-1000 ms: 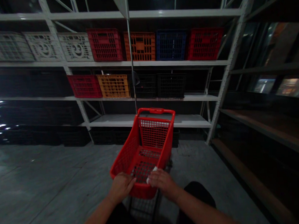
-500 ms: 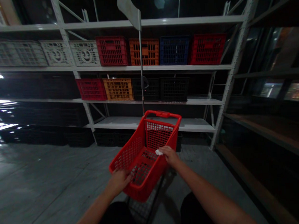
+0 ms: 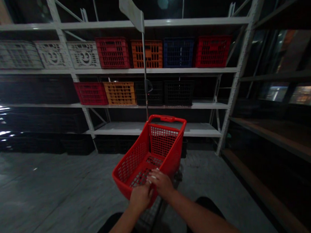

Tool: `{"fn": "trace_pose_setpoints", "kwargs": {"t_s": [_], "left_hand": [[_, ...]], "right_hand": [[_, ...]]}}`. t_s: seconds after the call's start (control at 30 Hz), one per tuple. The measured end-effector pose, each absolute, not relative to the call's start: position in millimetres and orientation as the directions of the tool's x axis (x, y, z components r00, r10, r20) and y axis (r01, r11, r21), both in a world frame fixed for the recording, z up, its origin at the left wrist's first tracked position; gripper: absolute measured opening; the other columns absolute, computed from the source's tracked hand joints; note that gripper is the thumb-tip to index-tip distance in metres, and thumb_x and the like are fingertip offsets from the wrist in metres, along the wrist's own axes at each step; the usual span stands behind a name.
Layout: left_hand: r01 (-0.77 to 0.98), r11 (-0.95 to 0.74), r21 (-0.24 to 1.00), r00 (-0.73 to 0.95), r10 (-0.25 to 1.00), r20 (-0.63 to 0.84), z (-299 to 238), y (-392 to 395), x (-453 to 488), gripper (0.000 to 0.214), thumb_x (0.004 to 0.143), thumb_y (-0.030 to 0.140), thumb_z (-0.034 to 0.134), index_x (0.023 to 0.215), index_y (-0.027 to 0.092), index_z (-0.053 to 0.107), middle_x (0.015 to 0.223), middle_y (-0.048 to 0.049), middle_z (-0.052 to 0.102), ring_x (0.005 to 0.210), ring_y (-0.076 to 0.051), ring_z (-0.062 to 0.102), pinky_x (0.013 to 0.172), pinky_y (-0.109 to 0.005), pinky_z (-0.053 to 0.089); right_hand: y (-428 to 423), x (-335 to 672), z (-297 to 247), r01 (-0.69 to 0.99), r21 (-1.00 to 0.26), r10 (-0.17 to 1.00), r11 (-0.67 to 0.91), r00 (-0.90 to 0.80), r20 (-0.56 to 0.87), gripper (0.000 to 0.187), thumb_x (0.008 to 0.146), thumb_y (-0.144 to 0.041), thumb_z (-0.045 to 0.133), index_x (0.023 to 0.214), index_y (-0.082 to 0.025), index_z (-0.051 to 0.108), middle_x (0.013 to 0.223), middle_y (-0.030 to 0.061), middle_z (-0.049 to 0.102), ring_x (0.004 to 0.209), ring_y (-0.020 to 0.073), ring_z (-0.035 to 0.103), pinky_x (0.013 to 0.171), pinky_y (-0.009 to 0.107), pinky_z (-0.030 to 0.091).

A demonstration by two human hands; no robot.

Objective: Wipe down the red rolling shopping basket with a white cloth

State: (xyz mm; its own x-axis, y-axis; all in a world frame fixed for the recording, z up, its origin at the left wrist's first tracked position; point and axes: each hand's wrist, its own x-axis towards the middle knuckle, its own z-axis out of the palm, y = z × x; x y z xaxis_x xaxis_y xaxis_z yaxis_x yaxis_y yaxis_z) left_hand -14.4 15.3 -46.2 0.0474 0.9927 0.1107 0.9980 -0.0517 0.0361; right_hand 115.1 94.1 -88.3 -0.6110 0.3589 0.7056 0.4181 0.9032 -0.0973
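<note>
A red plastic shopping cart (image 3: 173, 162) stands in front of me, its near end towards me and its handle at the far end. My left hand (image 3: 141, 196) is at the near rim, fingers curled over it. Right beside it, almost touching, my right hand (image 3: 161, 184) is closed at the near right corner of the rim. Bits of a crumpled white wad (image 3: 153, 177), perhaps tissue, show among its fingers. The cart's basket has mesh walls and holds nothing that I can see. My palms and the rim under them are hidden.
Behind the cart stands a white metal rack (image 3: 207, 131) with red, orange, blue, white and black crates. A pole with a white sign (image 3: 131, 12) rises by the cart's handle. Dark shelving (image 3: 270, 136) runs along the right. Grey concrete floor (image 3: 58, 188) spreads at left.
My right hand has come from the cart's right side rim to the near corner, beside my left hand. My left hand has shifted right along the near rim. The cart has hardly moved.
</note>
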Motion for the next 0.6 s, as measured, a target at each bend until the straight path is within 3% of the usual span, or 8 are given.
{"fn": "trace_pose_setpoints", "kwargs": {"t_s": [0.1,0.17,0.4,0.5,0.6], "left_hand": [[0.996,-0.066,0.056,0.059,0.992,0.110,-47,9,-17,0.037,0.084,0.036,0.031,0.108,0.017,0.053,0.090,-0.0107,0.068,0.082,-0.021,0.064,0.073,-0.032,0.045],[0.997,-0.055,0.057,0.048,0.993,0.106,-49,3,-17,0.038,0.085,0.038,0.030,0.107,0.018,0.053,0.087,-0.0099,0.069,0.079,-0.021,0.064,0.071,-0.031,0.045],[0.995,-0.097,0.026,0.092,0.985,0.148,-55,-9,-28,0.035,0.086,0.036,0.027,0.095,0.017,0.055,0.079,-0.0099,0.068,0.079,-0.021,0.063,0.071,-0.031,0.044],[0.994,-0.105,0.019,0.101,0.982,0.159,-54,-9,-40,0.035,0.085,0.035,0.028,0.096,0.017,0.056,0.081,-0.0103,0.068,0.079,-0.022,0.063,0.071,-0.032,0.044],[0.994,-0.112,0.017,0.108,0.982,0.154,-52,-9,-54,0.034,0.084,0.034,0.030,0.098,0.017,0.056,0.082,-0.0099,0.068,0.079,-0.022,0.063,0.070,-0.032,0.044]], "right_hand": [[95,129,-79,0.286,0.006,0.208,0.958,-0.709,0.674,0.032,0.086,-0.024,0.046,0.117,-0.020,0.053,0.117,0.0072,0.059,0.118,0.0157,0.045,0.099,0.034,0.039],[114,151,-66,0.280,0.043,0.183,0.959,-0.727,0.662,0.033,0.087,-0.021,0.044,0.118,-0.020,0.053,0.117,0.0070,0.059,0.116,0.0145,0.047,0.099,0.032,0.039],[169,189,-44,0.673,-0.112,0.565,0.731,-0.506,0.651,0.044,0.078,-0.003,0.041,0.118,-0.018,0.056,0.123,0.0083,0.055,0.120,0.0178,0.044,0.098,0.036,0.040],[135,155,-58,0.667,-0.147,0.578,0.731,-0.490,0.653,0.044,0.078,-0.003,0.041,0.120,-0.012,0.054,0.126,0.0116,0.052,0.124,0.0212,0.039,0.102,0.040,0.035],[84,115,-74,0.581,-0.137,0.523,0.802,-0.573,0.630,0.043,0.081,-0.009,0.044,0.124,-0.013,0.050,0.129,0.0106,0.049,0.126,0.0215,0.035,0.103,0.038,0.035]]}}
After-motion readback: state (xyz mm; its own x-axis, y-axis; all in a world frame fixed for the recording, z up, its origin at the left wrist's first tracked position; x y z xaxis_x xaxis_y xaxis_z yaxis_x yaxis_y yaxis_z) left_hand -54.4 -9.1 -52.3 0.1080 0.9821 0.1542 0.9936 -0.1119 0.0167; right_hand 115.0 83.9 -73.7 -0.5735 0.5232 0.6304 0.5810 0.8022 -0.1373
